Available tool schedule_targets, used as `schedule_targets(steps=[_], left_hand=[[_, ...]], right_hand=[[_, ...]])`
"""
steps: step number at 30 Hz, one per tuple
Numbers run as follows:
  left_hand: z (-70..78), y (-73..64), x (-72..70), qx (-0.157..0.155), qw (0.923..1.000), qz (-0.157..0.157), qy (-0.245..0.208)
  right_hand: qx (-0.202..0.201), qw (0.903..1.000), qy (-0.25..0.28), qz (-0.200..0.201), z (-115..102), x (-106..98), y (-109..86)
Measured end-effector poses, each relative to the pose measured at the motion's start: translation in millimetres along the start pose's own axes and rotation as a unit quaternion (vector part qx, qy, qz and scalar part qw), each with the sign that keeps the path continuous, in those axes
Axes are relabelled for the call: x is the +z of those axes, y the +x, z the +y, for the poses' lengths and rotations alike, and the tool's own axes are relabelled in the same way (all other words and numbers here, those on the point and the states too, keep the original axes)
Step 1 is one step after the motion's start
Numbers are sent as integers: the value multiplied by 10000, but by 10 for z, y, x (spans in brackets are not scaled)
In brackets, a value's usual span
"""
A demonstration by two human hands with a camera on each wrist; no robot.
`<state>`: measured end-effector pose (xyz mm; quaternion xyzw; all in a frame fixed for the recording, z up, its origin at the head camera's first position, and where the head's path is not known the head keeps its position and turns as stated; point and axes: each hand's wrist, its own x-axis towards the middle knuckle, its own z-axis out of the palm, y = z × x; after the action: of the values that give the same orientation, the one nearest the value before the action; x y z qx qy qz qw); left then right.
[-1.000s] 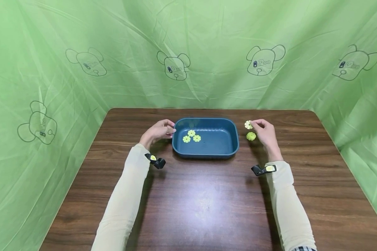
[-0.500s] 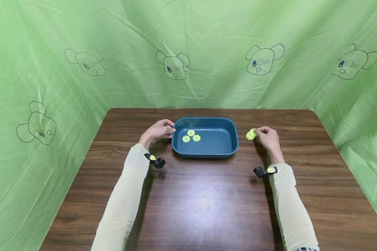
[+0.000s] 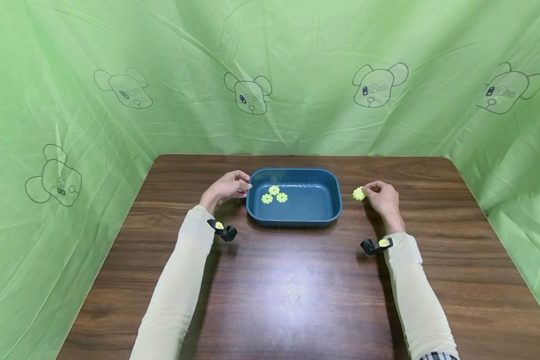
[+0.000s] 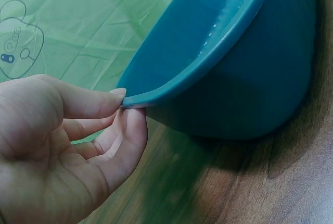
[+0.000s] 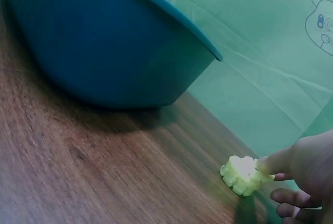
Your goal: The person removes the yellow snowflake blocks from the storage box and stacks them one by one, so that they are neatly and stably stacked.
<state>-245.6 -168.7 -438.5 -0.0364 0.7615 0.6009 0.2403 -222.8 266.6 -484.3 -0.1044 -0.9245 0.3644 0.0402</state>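
Note:
My left hand (image 3: 228, 187) pinches the rim of a blue plastic basin (image 3: 292, 221) at its left end, thumb on top and fingers below, as the left wrist view shows at the rim (image 4: 171, 86). Inside the basin, toward its left, lie three flat yellow-green flower-shaped pieces (image 3: 267, 199). To the right of the basin a small stack of the same flower-shaped pieces (image 3: 358, 194) sits on the table. My right hand (image 3: 384, 199) pinches a flower-shaped piece at the top of this stack; in the right wrist view its thumb and forefinger are at the stack's edge (image 5: 240, 174).
The basin stands toward the back of a dark wooden table (image 3: 292, 280). A green cloth (image 3: 306, 130) with printed bear heads hangs behind the table and along both sides. Each wrist carries a black camera mount (image 3: 225, 231).
My right hand has brought a flower-shaped piece from behind the stack down and toward me onto it. My left hand has stayed at the basin rim.

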Motion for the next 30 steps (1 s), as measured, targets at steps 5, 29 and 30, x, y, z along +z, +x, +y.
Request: schedule_targets(steps=[5, 29, 30], left_hand=[[13, -4, -1, 1, 10000, 6, 2], [-2, 6, -13, -33, 10000, -3, 41], [-1, 3, -13, -32, 10000, 0, 25]], right_hand=[[53, 10000, 72, 5, -36, -3, -9], [-490, 9983, -289, -83, 46, 88, -11], [-573, 9975, -381, -128, 52, 96, -15]])
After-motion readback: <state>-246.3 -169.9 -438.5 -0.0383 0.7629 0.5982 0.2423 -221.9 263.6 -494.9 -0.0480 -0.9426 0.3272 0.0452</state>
